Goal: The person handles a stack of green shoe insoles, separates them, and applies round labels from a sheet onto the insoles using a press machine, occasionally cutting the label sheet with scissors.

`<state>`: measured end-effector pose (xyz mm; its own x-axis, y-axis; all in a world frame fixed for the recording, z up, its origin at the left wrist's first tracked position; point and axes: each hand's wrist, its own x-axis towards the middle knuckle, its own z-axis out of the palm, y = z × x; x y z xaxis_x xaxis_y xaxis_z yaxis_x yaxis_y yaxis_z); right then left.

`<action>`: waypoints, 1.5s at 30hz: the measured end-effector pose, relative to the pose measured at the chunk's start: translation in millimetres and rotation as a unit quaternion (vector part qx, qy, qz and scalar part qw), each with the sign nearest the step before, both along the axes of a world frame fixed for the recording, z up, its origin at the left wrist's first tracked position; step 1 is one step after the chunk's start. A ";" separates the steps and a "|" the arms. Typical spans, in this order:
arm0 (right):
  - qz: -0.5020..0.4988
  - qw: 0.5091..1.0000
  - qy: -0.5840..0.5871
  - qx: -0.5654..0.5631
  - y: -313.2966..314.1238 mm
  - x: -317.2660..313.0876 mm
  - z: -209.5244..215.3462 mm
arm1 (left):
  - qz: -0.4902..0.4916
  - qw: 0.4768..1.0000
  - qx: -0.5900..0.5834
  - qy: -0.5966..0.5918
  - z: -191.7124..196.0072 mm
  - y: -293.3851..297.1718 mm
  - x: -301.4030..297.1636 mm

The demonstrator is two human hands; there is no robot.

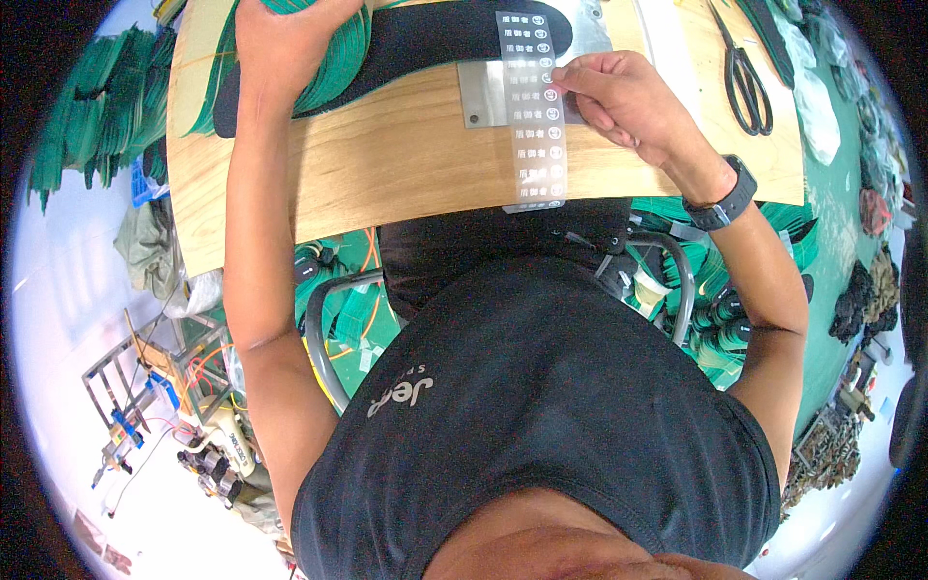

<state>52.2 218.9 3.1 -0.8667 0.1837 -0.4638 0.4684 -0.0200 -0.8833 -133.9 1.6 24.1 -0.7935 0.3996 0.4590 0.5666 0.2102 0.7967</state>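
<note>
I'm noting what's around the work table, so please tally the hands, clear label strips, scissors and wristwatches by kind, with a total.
Hands: 2, the left hand and the right hand
Clear label strip: 1
Pair of scissors: 1
Black wristwatch: 1
Total: 5

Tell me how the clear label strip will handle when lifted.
The clear label strip likely bends easily, as it looks film-thin. It's probably light: the black insole shows through it. With the right hand at its side edge, the ends may droop.
</note>
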 end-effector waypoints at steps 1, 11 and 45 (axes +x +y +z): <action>-0.001 1.000 -0.003 0.002 -0.7 -0.3 0.1 | -0.005 1.000 0.002 0.005 -1.3 -0.9 -0.7; -0.004 1.000 0.021 0.003 -4.2 2.8 -0.3 | -0.052 0.998 0.038 -0.024 -8.4 -2.0 -3.6; -0.250 0.814 0.135 0.508 310.5 61.7 47.5 | -0.258 0.884 -0.382 -0.077 24.8 -46.8 -13.8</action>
